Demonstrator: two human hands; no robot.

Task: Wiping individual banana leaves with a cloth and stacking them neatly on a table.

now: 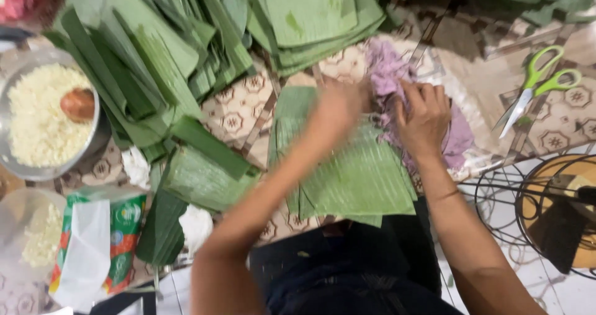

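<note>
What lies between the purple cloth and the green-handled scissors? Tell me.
In the head view, only patterned table covering lies between the purple cloth and the scissors; no object sits there.

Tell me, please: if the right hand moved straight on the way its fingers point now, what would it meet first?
The right hand already rests on the purple cloth, fingers pointing away from the person. Going straight on, it would probably cross more of that cloth, then reach the stacked banana leaves beyond. Depth is unclear.
</note>
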